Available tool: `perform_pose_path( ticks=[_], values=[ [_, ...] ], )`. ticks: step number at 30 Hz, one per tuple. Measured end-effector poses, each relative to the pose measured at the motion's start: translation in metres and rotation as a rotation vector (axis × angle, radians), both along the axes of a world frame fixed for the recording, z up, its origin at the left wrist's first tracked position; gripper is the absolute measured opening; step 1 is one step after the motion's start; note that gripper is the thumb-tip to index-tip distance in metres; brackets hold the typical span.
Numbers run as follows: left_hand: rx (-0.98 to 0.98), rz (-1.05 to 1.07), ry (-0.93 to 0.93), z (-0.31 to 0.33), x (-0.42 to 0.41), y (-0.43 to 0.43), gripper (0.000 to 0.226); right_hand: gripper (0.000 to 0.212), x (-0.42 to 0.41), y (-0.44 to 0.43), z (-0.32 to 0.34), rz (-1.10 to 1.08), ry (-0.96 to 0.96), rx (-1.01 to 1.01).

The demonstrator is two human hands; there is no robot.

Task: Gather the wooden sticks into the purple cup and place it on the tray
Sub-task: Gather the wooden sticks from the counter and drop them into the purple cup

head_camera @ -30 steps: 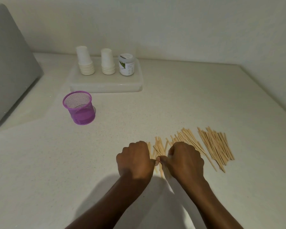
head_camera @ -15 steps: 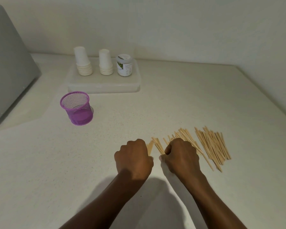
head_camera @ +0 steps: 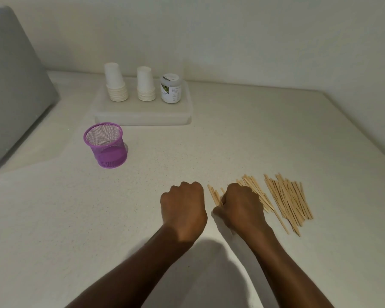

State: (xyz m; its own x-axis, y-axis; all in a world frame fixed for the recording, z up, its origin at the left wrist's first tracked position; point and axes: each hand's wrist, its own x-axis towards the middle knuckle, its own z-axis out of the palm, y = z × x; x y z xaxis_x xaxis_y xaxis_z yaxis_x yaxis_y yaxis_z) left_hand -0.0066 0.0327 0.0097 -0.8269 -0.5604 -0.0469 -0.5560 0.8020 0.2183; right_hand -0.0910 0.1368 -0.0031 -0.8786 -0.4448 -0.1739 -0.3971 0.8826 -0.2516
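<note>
Both hands lay fisted on the pale surface [head_camera: 242, 134]. The right hand [head_camera: 241, 207] curled over the left end of the wooden sticks [head_camera: 285, 201]; the left hand [head_camera: 183, 207] sat just beside. The purple cup [head_camera: 106, 144] stood upright near the tray [head_camera: 142, 118].

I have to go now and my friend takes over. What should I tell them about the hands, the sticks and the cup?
Left hand: a closed fist on the white counter; whether it holds sticks is hidden.
Right hand: curled over the left end of the thin wooden sticks, seemingly gripping a few.
Purple mesh cup: upright on the counter, looks empty, in front of the clear plastic tray.
Done: nothing in the cup yet.
Left: gather all sticks into the cup, then set it on the tray.
</note>
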Motion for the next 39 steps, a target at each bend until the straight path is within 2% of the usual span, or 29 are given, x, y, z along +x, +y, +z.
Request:
perform_pose_path(
  ticks=[3,5,7,11,14,18,20,22,25,28,34,39],
  values=[
    [-0.008,0.019,0.009,-0.002,0.002,0.004,0.039,0.043,0.004,-0.001,0.000,0.043,0.063,0.034],
    [0.002,0.024,-0.003,-0.002,0.003,0.002,0.047,0.042,0.005,0.000,-0.001,0.060,0.078,0.039],
    [0.017,0.015,-0.008,-0.001,0.004,-0.002,0.052,0.034,0.004,0.001,0.000,0.056,0.086,0.026],
    [0.049,0.003,-0.029,-0.002,0.001,-0.008,0.049,0.016,0.003,0.001,0.005,0.059,0.087,-0.005],
    [0.122,0.034,-0.052,0.000,0.001,-0.014,0.040,0.033,-0.002,-0.001,0.009,0.030,0.006,-0.023],
    [0.296,0.069,-0.037,0.001,0.008,-0.027,0.019,0.028,-0.011,0.001,0.013,-0.064,-0.183,-0.111],
    [0.412,0.075,0.031,0.002,0.014,-0.036,0.012,0.025,-0.014,0.005,0.013,-0.081,-0.250,-0.158],
    [0.511,0.083,0.131,0.007,0.022,-0.045,0.015,0.025,-0.016,0.007,0.015,-0.094,-0.292,-0.227],
    [0.566,0.124,0.306,0.021,0.034,-0.061,0.017,0.015,-0.018,0.005,0.022,-0.110,-0.292,-0.368],
    [0.598,0.187,0.518,0.040,0.040,-0.082,0.017,0.014,-0.014,-0.009,0.037,-0.100,-0.323,-0.564],
    [0.439,0.383,0.862,0.077,0.046,-0.147,0.009,0.008,-0.004,-0.073,0.069,-0.069,-0.406,-0.949],
    [0.359,0.537,1.054,0.094,0.045,-0.199,0.016,0.009,-0.002,-0.150,0.093,0.037,-0.406,-1.165]
  ],
)
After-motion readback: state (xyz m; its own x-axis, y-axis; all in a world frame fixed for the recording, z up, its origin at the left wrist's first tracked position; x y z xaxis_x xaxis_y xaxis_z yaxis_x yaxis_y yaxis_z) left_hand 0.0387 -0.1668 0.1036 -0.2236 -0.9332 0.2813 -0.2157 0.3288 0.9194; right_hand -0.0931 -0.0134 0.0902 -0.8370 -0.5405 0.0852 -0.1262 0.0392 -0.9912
